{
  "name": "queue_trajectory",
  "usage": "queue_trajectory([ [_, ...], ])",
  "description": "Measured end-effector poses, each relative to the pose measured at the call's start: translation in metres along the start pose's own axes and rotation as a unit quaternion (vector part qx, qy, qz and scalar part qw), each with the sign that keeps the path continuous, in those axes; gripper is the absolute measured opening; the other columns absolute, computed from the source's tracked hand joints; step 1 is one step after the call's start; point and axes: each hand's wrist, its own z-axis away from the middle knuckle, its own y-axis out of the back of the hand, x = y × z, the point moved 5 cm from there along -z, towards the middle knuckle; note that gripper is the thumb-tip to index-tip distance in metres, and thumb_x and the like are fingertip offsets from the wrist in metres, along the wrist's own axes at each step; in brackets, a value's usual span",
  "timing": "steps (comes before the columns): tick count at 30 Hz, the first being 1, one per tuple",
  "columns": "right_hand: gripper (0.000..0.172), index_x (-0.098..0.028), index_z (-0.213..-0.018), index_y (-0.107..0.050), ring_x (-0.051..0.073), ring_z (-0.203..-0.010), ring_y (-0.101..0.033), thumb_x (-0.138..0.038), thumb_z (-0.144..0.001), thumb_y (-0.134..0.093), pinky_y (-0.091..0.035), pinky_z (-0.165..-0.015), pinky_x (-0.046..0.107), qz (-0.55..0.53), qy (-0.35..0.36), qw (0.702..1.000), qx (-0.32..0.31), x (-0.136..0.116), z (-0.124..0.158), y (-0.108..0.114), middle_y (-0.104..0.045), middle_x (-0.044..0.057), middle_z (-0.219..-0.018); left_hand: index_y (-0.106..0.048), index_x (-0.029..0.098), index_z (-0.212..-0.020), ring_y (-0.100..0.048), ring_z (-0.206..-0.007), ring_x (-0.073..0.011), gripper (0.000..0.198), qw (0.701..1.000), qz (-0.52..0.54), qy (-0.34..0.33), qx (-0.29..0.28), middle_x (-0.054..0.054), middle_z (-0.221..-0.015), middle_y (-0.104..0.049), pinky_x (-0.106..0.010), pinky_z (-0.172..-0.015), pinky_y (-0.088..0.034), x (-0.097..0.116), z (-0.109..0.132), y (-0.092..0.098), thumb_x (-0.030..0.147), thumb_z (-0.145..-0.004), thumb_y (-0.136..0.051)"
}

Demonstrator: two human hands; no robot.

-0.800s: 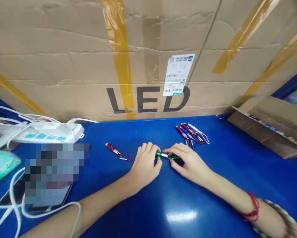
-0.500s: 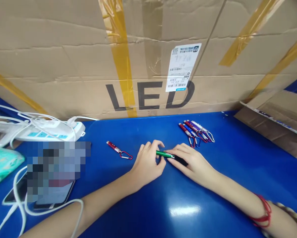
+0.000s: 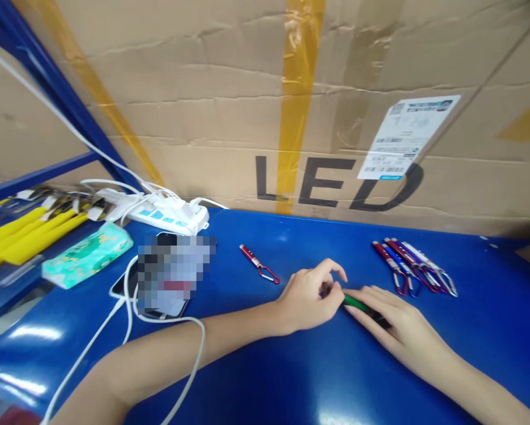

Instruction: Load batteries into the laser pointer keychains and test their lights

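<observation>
In the middle of the blue table, my right hand (image 3: 398, 321) is closed around a green keychain flashlight (image 3: 356, 302), which also has a dark section under the palm. My left hand (image 3: 311, 300) meets the flashlight's left end. Its thumb and lower fingers are pinched together, its index finger arches above, and what they hold is hidden. Left of that hand lies a red keychain flashlight (image 3: 251, 256) with a red carabiner clip. Off to the right, several red, blue, purple and silver keychain flashlights (image 3: 393, 260) lie side by side with their clips toward me.
A large cardboard box (image 3: 229, 118) marked LED stands along the back. At left are a white power strip (image 3: 172, 221), phones (image 3: 174, 304) partly pixelated, a green tissue pack (image 3: 88, 254) and yellow-handled items (image 3: 30, 233). A white cable (image 3: 200, 354) loops over my left forearm.
The view has swung left, so the scene sits farther right and more shows at the left. Less of the green flashlight is visible, and my left thumb has closed toward its end.
</observation>
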Motion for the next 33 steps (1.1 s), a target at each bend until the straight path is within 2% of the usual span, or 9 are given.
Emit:
queue_trajectory([
  [4,0.032,-0.022,-0.117,-0.058,0.022,-0.086,-0.066,-0.036,-0.093,-0.041,-0.055,-0.071,0.033,0.019,0.012,1.000,0.009,0.000,-0.001,0.000,-0.069,0.004,-0.088,-0.048,0.025,-0.092,-0.041,-0.048,-0.0074,0.017,1.000,0.002,0.025,0.005,0.010,-0.052,-0.043,-0.019,-0.050,-0.031,-0.005,0.000,0.002,0.017,-0.078,-0.042],
  [10,0.031,-0.022,-0.111,-0.062,0.021,-0.085,-0.067,-0.036,-0.092,-0.043,-0.056,-0.074,0.032,0.018,0.035,0.999,0.033,0.001,0.001,0.000,-0.070,0.004,-0.090,-0.048,0.025,-0.094,-0.044,-0.052,-0.0073,0.019,1.000,-0.025,-0.009,-0.005,0.008,-0.061,-0.047,-0.018,-0.055,-0.035,0.002,0.005,0.003,0.019,-0.076,-0.045],
  [14,0.027,-0.021,-0.110,-0.063,0.017,-0.075,-0.067,-0.032,-0.090,-0.049,-0.055,-0.062,0.023,-0.034,0.037,0.999,0.018,0.001,0.000,0.000,-0.069,0.004,-0.085,-0.048,0.024,-0.097,-0.046,-0.052,-0.0092,0.023,0.997,-0.073,-0.014,-0.036,0.008,-0.059,-0.047,-0.021,-0.056,-0.036,0.005,0.006,0.000,0.018,-0.075,-0.043],
  [18,0.026,-0.021,-0.107,-0.065,0.017,-0.073,-0.067,-0.032,-0.089,-0.050,-0.055,-0.059,0.021,-0.059,0.038,0.997,0.039,-0.001,-0.002,0.002,-0.070,0.004,-0.085,-0.049,0.024,-0.100,-0.046,-0.051,-0.0106,0.024,0.995,-0.099,-0.006,-0.029,0.007,-0.056,-0.045,-0.022,-0.058,-0.037,0.004,0.005,-0.001,0.020,-0.077,-0.041],
  [23,0.023,-0.026,-0.106,-0.064,0.018,-0.073,-0.068,-0.029,-0.084,-0.056,-0.056,-0.065,0.023,-0.074,0.018,0.995,0.068,0.001,0.001,0.001,-0.071,0.002,-0.089,-0.049,0.025,-0.101,-0.041,-0.046,-0.0098,0.025,0.997,-0.055,0.044,-0.023,0.008,-0.052,-0.044,-0.022,-0.052,-0.034,-0.003,0.005,0.003,0.020,-0.080,-0.038],
  [26,0.023,-0.031,-0.104,-0.063,0.016,-0.067,-0.066,-0.022,-0.083,-0.059,-0.054,-0.063,0.023,-0.073,-0.013,0.993,0.096,0.004,0.005,0.004,-0.070,0.000,-0.087,-0.048,0.025,-0.101,-0.039,-0.046,-0.0094,0.025,0.999,-0.010,0.052,-0.007,0.008,-0.053,-0.044,-0.021,-0.050,-0.033,-0.007,0.004,0.004,0.017,-0.079,-0.038],
  [28,0.022,-0.031,-0.102,-0.063,0.016,-0.065,-0.066,-0.022,-0.082,-0.060,-0.053,-0.063,0.023,-0.055,-0.007,0.993,0.105,0.004,0.006,0.008,-0.070,-0.001,-0.084,-0.047,0.025,-0.100,-0.040,-0.047,-0.0095,0.024,0.999,0.009,0.053,0.005,0.008,-0.053,-0.043,-0.021,-0.051,-0.034,-0.009,0.002,0.005,0.016,-0.078,-0.039],
  [31,0.025,-0.030,-0.104,-0.063,0.015,-0.066,-0.066,-0.021,-0.081,-0.061,-0.053,-0.064,0.021,-0.025,0.018,0.996,0.088,0.003,0.007,0.012,-0.070,-0.001,-0.085,-0.048,0.023,-0.096,-0.045,-0.054,-0.0106,0.023,0.999,0.012,0.048,0.022,0.007,-0.056,-0.045,-0.022,-0.056,-0.038,-0.009,0.001,0.005,0.014,-0.076,-0.042],
  [33,0.027,-0.029,-0.107,-0.062,0.015,-0.071,-0.066,-0.019,-0.082,-0.060,-0.053,-0.069,0.021,-0.022,0.022,0.996,0.081,0.004,0.007,0.015,-0.069,-0.001,-0.090,-0.049,0.023,-0.094,-0.050,-0.066,-0.0127,0.020,0.999,-0.008,0.038,0.029,0.005,-0.062,-0.049,-0.023,-0.063,-0.040,-0.007,0.001,0.005,0.014,-0.077,-0.044],
])
